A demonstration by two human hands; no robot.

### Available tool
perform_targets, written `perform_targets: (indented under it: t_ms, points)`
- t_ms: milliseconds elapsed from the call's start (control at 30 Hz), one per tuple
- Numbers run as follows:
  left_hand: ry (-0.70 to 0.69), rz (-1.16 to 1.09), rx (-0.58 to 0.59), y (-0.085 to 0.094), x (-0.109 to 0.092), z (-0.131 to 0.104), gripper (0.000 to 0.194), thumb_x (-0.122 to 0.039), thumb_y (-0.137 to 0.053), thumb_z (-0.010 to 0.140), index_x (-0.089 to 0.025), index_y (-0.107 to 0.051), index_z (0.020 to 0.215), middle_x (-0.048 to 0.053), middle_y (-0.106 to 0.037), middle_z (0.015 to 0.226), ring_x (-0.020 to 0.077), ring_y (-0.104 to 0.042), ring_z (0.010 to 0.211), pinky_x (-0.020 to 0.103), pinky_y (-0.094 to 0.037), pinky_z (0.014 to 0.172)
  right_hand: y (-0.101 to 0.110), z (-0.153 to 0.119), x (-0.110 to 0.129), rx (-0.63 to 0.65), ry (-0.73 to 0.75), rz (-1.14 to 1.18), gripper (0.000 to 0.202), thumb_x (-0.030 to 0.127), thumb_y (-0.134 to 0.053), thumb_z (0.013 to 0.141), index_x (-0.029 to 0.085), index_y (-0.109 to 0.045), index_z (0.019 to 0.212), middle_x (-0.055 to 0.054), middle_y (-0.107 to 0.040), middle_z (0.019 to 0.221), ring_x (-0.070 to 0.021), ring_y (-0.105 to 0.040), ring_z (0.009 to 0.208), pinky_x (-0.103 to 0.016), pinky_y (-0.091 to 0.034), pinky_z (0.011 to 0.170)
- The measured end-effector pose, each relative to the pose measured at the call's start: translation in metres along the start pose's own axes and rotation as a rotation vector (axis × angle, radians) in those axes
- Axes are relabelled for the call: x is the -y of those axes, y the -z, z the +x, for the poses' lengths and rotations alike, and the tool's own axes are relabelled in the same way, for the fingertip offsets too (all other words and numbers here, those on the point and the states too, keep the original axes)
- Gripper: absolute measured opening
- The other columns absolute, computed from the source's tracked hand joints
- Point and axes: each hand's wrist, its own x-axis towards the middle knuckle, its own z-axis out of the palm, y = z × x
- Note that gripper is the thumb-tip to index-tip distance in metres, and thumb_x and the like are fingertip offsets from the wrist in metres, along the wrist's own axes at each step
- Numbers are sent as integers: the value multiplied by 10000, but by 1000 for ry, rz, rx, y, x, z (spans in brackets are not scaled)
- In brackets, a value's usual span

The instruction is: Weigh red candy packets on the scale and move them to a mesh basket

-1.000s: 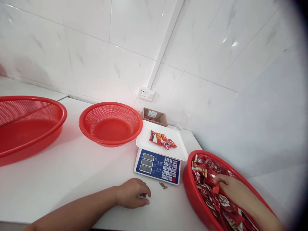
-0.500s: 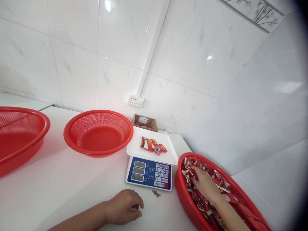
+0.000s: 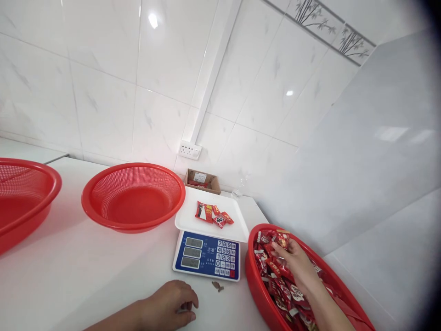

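My right hand (image 3: 296, 259) is over a red basket (image 3: 254, 276) full of small red-wrapped snacks, its fingers closed on a shiny red and gold snack packet (image 3: 283, 238). Below the scale, my left hand (image 3: 174, 303) rests on the table with loosely curled fingers, thumb apart from them and nothing held. The digital scale (image 3: 206, 255) has a blue keypad panel and a white pan (image 3: 186, 223). Several red packets (image 3: 212, 214) lie together on that pan. Near the scale's front edge is a small brown twisted piece (image 3: 217, 286).
To the left stand two red perforated baskets, one round (image 3: 134, 225) and one cut off by the frame (image 3: 31, 216). Behind the pan sits a small cardboard box (image 3: 202, 180) against the tiled wall, with clear plastic (image 3: 240, 186) beside it. A socket (image 3: 190, 150) is above.
My right hand has lifted slightly out of the pile, and the red and gold packet now shows above its fingers. The view has shifted a little; my left hand keeps its pose.
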Motion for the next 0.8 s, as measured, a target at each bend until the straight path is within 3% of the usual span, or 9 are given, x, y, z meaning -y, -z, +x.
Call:
perform_targets:
  t_ms: [133,267,400,600,800]
  points:
    - [19,-7,17,2,-3,-1,211,-295,-545,774,-259,-650,954,11,-667,893,174,-610,798,247,-463,739,-4,-11,14,108,-122,335,405,258,-812,517,252,-576,846,46,-658,785,-109,-626,698,-185,-510,570]
    - [22,-8,24,4,-4,-1,217,-304,-552,772,-265,-653,960,11,-670,902,182,-611,810,261,-461,759,-8,-17,26,153,-173,533,306,290,-809,533,236,-589,738,22,-677,770,-135,-645,764,-214,-542,652]
    - [17,-15,21,3,-3,-1,219,-312,-555,773,-265,-654,963,11,-670,897,179,-610,804,256,-462,756,-21,-24,33,145,-102,521,327,345,-807,530,222,-628,775,10,-685,771,-140,-646,727,-205,-535,597]
    - [3,3,24,-1,3,2,221,-279,-577,760,-259,-657,964,7,-672,890,166,-612,787,238,-464,757,-50,-37,47,85,127,438,376,446,-773,550,211,-629,805,-9,-686,795,-139,-629,694,-198,-475,519]
    - [-76,23,38,-5,12,7,208,-282,-616,760,-255,-660,962,3,-686,884,168,-625,789,234,-467,763,-69,-44,51,108,180,357,370,467,-734,595,216,-621,842,-21,-690,832,-172,-635,759,-216,-440,531]
